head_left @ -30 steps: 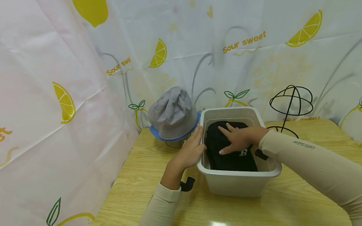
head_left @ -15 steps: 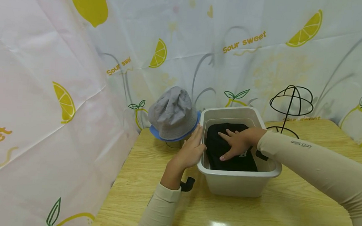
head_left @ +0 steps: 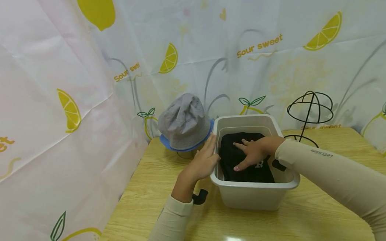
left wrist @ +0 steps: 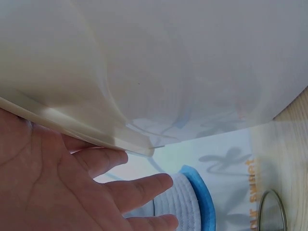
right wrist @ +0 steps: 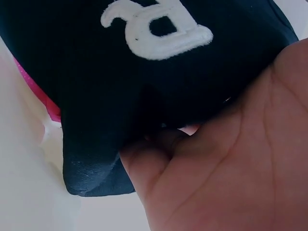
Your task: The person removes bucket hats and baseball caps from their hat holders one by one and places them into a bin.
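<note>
At the far left of the table (head_left: 149, 191), against the lemon-print curtain (head_left: 49, 89), a grey bucket hat (head_left: 184, 120) with a blue brim sits on a stand, already placed and untouched. Just to its right the left hand (head_left: 207, 158) lies flat against the outer left wall of the white plastic bin (head_left: 251, 196), fingers straight and relaxed, bracing the bin rather than grasping it; the wrist view shows the palm under the bin's rim with the blue brim just beyond the fingertips. Inside the bin lies a black cap (head_left: 246, 164) with a white embroidered letter, and the right hand (head_left: 254, 152) presses down on its crown, thumb tucked into a fold of the fabric as if gathering it, though no full grasp is plain. A sliver of pink shows beneath the cap in the right wrist view. Further right an empty black wire hat stand (head_left: 309, 109) waits on the table. By this layout, one hat looks settled and the cap is not yet lifted out.
</note>
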{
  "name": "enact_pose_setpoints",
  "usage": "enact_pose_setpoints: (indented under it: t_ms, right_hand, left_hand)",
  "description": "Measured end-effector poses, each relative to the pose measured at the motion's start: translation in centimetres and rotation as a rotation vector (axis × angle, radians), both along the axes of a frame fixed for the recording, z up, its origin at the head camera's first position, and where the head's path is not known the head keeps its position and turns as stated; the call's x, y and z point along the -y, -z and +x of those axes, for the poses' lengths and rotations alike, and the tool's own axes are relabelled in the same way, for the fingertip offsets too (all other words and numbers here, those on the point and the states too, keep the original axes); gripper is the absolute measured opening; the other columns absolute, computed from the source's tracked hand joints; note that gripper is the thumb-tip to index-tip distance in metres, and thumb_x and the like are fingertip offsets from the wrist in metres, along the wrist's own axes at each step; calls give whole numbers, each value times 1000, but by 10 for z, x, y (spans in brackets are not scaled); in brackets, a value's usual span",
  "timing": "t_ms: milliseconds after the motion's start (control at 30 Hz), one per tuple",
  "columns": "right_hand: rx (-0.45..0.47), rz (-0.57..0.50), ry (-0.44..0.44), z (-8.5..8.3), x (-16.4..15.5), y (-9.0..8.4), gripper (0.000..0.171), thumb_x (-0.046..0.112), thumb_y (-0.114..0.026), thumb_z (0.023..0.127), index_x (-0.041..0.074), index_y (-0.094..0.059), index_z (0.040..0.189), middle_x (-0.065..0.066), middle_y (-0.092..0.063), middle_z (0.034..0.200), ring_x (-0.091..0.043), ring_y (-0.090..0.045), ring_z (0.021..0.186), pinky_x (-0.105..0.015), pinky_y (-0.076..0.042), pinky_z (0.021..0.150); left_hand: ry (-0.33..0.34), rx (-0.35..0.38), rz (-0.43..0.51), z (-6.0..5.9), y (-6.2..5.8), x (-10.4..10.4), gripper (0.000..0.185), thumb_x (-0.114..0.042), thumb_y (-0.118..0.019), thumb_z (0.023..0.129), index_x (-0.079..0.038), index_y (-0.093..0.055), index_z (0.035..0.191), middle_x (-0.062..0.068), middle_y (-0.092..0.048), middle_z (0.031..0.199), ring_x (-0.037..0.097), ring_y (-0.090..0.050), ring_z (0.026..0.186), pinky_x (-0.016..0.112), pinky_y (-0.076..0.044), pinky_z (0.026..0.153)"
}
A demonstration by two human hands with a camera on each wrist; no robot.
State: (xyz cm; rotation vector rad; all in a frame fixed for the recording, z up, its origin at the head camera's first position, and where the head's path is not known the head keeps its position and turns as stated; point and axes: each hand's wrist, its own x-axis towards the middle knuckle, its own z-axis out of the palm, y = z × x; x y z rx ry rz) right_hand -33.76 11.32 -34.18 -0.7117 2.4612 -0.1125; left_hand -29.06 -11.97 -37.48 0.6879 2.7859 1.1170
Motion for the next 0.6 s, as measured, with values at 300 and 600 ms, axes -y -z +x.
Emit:
enact_pose_setpoints:
  t_ms: [300,600]
  right_hand:
    - [23,-50,40,3,-4,-8,115,76,-59,89,14,-2,168,-27,2,172,-51,-2,157,-72,-7,122]
    - [-69,-150,43,8,-18,-29,114,76,-60,89,14,-7,168,-27,-1,172,-52,-9,156,-69,-17,122]
  left_hand:
    - [-12,7,-14,2,1,0,77,-27,-36,99,-11,-5,168,5,4,176,23,2,162,71,1,122]
    - [-15,-4,-11,0,0,-2,77,-26,-36,99,-12,-6,168,3,5,176,26,1,162,71,2,122]
